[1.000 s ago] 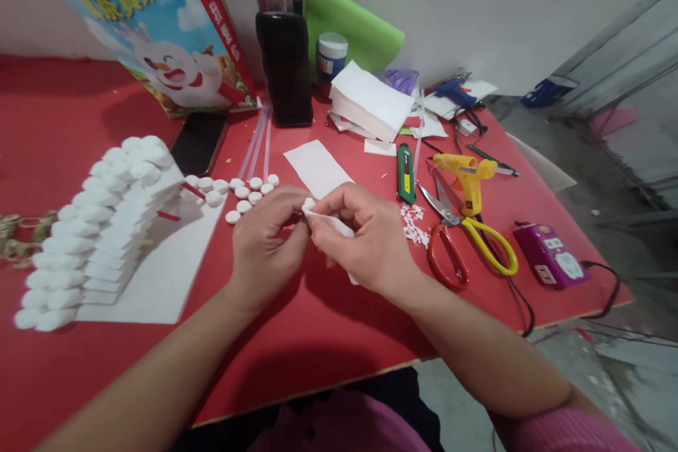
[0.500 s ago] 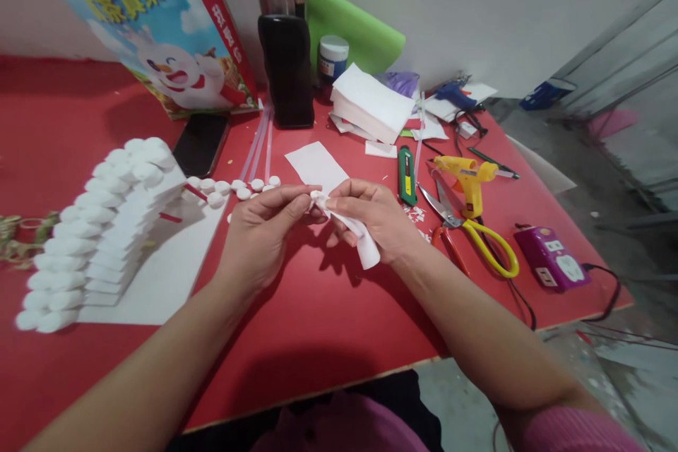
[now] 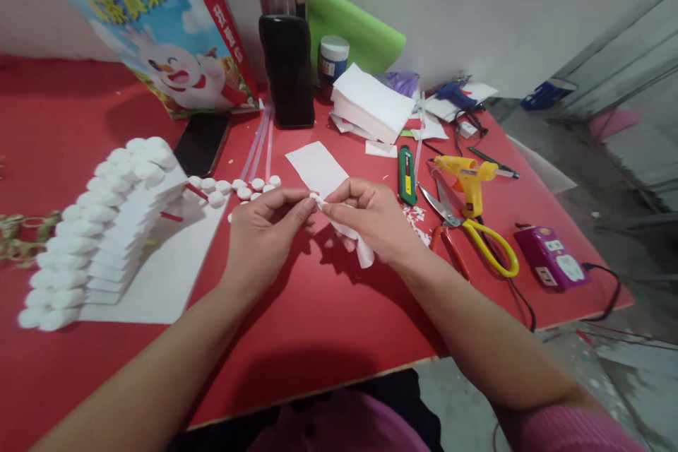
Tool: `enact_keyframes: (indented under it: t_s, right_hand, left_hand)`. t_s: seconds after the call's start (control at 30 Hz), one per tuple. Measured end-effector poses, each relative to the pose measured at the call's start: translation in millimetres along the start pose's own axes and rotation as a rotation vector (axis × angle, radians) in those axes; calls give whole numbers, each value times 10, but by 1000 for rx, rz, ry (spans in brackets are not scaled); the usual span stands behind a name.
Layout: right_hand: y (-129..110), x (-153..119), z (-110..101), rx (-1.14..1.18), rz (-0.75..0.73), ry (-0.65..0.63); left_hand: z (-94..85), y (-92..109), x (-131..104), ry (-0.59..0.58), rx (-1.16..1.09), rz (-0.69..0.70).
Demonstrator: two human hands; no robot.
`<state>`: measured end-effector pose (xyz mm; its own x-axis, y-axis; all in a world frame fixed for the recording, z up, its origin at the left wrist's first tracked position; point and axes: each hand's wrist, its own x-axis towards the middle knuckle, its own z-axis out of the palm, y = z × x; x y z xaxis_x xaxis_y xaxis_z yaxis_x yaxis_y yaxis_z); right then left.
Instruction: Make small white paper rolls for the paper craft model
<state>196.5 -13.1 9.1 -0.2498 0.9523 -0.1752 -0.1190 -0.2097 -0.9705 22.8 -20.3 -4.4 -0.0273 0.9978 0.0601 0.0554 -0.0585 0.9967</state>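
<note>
A strip of thin white paper or tissue (image 3: 364, 253) runs between my two hands above the red table, its loose tail hanging below the right palm. My left hand (image 3: 270, 226) pinches the gathered end of it between thumb and fingertips. Close beside, my right hand (image 3: 371, 219) grips the strip near that same end, with thumb and forefinger pressed together. What lies inside the gathered end is hidden by the fingers. Just beyond the hands is a flat white paper sheet (image 3: 316, 164). Small round white pieces (image 3: 244, 193) lie past the left hand.
At left, a stepped model (image 3: 79, 244) of white discs and folded card stands on white board. Scissors (image 3: 479, 236), a yellow glue gun (image 3: 469, 180), a green cutter (image 3: 407, 175) and a purple power socket (image 3: 552, 256) lie right. Phones (image 3: 287, 74) and a stack of paper (image 3: 373, 102) are behind.
My fingertips have closed more tightly around the end of the white strip, and less of it shows between them. The strip's tail has shifted slightly left.
</note>
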Motion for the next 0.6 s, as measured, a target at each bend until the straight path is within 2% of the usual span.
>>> enact_keyframes:
  t_s: [0.1,0.17,0.27,0.37,0.47,0.53,0.6]
  right_hand:
    - [-14,-24,26,-53,-16,23]
    - [0,-22,35,-12,-8,10]
    - [39,-11,58,61,-2,-2]
    - [49,-25,103,65,-38,46]
    - [20,-61,132,39,-71,91]
    - [-3,-81,126,20,-85,108]
    - [-21,-96,104,-18,-106,115]
  left_hand:
    - [2,-3,-2,1,-2,-30]
    - [-5,-9,0,19,72,44]
    - [-19,-29,-2,63,280,299]
    - [-33,-59,-13,67,468,562]
    - [-39,-74,-23,60,563,744]
    - [-36,-63,-24,50,554,780]
    - [-31,-37,-18,37,478,725]
